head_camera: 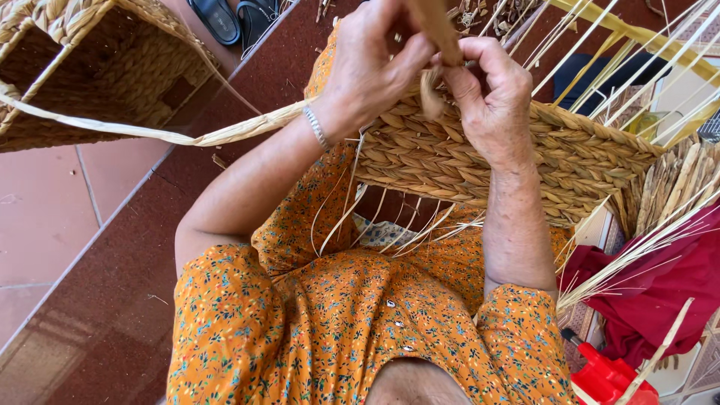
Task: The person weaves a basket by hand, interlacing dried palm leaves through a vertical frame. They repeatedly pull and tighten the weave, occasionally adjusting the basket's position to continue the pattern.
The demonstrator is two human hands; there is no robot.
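left hand [371, 67] — fingers pinching brown strand [439, 30] | right hand [491, 97] — fingers pinching same strand over woven basket [570, 161]

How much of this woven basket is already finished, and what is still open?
Done: several tight braided rows on the basket wall. In hand: the left hand and right hand pinch a brown strand at the top edge. Left: thin loose stakes hang unwoven below, and a long strand trails off.
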